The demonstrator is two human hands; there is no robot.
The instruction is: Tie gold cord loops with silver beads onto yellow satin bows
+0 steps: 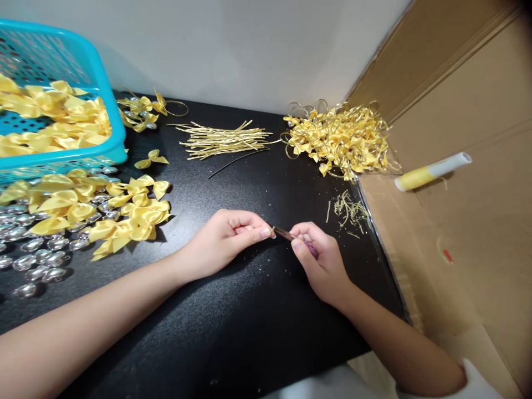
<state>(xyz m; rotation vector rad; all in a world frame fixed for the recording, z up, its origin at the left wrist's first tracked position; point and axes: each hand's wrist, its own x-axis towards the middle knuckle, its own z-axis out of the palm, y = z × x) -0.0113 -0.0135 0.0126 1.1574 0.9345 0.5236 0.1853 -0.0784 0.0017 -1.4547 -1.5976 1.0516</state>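
My left hand is closed in a pinch above the middle of the black table. At its fingertips a tiny end of a thin gold strand shows; the rest is hidden in the fingers. My right hand is wrapped round a small cutting tool with a purple handle, which looks like scissors. Its dark metal blades point left and meet the strand's end at my left fingertips. Beyond my hands lies a bundle of gold twist ties. Short gold clippings are heaped to the right.
A turquoise basket of yellow ribbon bows stands at left. Before it lie more bows and silver beads. A pile of bows with gold loops sits at the back right. Cardboard and a yellow-white tube border the right side.
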